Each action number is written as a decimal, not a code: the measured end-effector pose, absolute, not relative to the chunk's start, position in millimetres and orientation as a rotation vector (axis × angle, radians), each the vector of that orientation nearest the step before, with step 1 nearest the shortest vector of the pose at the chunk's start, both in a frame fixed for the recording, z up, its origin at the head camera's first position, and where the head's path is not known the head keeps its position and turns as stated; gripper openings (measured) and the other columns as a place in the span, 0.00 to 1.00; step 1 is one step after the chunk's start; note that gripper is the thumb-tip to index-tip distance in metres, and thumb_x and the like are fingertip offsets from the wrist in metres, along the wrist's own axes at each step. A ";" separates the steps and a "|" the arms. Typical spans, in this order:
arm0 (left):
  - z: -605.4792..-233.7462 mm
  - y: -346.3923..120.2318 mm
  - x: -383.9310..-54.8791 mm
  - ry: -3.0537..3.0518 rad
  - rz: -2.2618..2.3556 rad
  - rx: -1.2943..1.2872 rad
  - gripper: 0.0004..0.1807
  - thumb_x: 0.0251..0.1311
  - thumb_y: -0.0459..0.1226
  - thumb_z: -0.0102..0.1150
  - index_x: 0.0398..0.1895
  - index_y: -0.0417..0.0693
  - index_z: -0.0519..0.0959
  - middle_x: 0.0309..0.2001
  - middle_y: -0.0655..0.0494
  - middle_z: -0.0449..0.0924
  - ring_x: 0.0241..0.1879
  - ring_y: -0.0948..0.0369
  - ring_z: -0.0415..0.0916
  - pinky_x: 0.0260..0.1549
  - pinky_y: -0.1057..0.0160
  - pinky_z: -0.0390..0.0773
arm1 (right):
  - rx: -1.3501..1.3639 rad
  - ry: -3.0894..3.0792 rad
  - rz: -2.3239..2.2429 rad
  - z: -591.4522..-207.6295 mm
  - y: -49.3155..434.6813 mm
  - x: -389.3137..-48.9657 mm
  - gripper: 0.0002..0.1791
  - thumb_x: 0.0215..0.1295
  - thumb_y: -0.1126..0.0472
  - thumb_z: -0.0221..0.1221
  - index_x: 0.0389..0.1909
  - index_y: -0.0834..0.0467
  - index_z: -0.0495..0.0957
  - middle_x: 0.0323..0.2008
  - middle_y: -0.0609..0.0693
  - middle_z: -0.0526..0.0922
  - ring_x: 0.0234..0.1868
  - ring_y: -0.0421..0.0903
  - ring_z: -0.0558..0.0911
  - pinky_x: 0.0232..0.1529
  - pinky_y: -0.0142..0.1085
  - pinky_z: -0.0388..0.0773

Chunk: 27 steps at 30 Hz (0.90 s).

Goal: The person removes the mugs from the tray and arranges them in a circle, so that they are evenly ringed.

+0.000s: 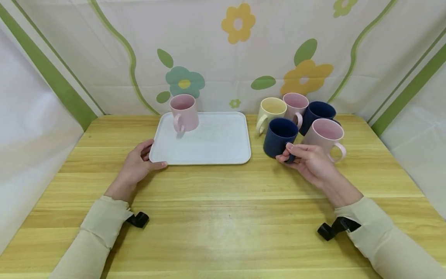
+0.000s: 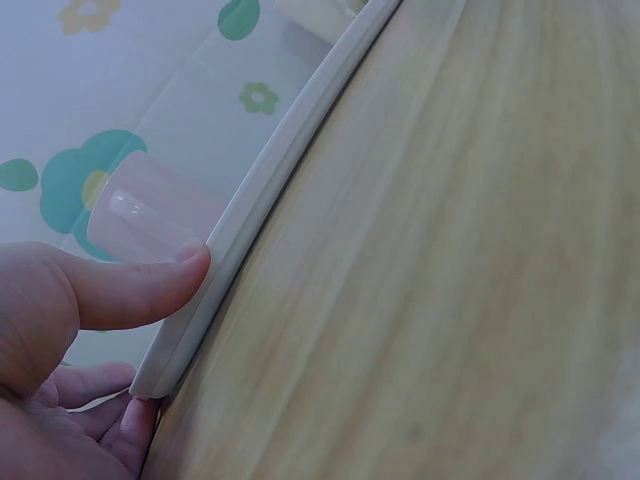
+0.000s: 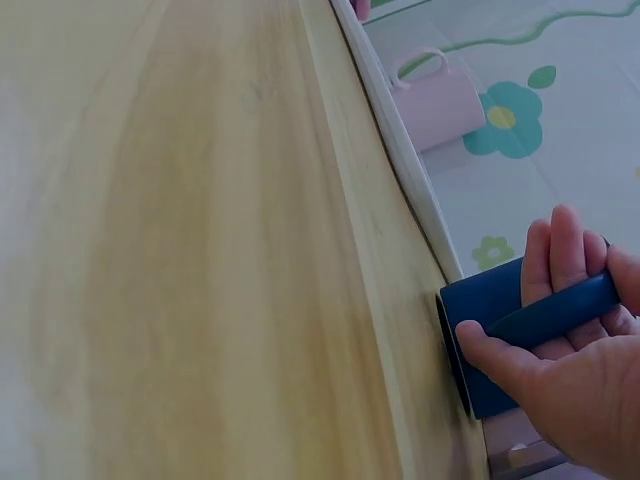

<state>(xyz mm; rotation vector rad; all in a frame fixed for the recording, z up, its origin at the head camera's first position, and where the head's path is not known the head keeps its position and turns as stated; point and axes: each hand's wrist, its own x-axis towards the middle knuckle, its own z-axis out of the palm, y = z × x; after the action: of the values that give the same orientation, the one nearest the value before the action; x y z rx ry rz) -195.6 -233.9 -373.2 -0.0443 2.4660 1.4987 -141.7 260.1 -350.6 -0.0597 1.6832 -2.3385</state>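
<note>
My left hand (image 1: 136, 162) holds the white tray (image 1: 216, 151) at its near left corner. In the left wrist view, the thumb (image 2: 150, 290) lies against the tray's front side and the other fingers reach round the corner. A pink mug (image 1: 188, 116) stands upright at the tray's back left, its handle toward me. My right hand (image 1: 311, 162) grips the handle of a dark blue mug (image 1: 275, 141) to the right of the tray. In the right wrist view, fingers pass through the blue handle (image 3: 560, 308); the mug looks upright, near the table top.
Around the held mug stand a cream mug (image 1: 273, 106), a pink mug (image 1: 295, 101) and another dark blue mug (image 1: 315, 116) behind, plus a pink mug (image 1: 318, 141) at the right. A flowered cloth (image 1: 216, 58) hangs behind the wooden table (image 1: 216, 217).
</note>
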 end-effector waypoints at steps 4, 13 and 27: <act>-372.7 -233.2 -195.3 2.471 1.497 -0.044 0.58 0.63 0.38 0.76 0.88 0.45 0.46 0.84 0.41 0.54 0.79 0.44 0.59 0.79 0.43 0.63 | -0.048 1.654 -2.356 -351.4 260.1 -142.8 0.17 0.82 0.64 0.54 0.35 0.64 0.88 0.33 0.52 0.90 0.43 0.47 0.93 0.59 0.36 0.86; -375.5 -234.5 -197.8 2.471 1.491 -0.047 0.58 0.64 0.36 0.74 0.88 0.46 0.45 0.85 0.39 0.52 0.80 0.42 0.58 0.79 0.41 0.63 | 0.044 1.690 -2.310 -349.5 257.2 -147.4 0.14 0.81 0.63 0.57 0.38 0.62 0.89 0.34 0.51 0.91 0.44 0.45 0.93 0.59 0.33 0.86; -376.0 -234.2 -196.7 2.471 1.494 -0.052 0.58 0.64 0.37 0.75 0.88 0.47 0.45 0.84 0.41 0.53 0.79 0.43 0.59 0.78 0.43 0.64 | 0.111 1.767 -2.219 -347.6 252.6 -154.2 0.14 0.80 0.56 0.59 0.38 0.59 0.89 0.36 0.49 0.91 0.47 0.42 0.92 0.59 0.30 0.84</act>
<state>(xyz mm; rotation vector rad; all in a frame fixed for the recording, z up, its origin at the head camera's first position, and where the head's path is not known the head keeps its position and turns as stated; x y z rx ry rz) -196.7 -234.2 -376.0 -0.0516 2.4709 1.4945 -154.2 252.6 -347.6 0.1115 1.7674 -2.2191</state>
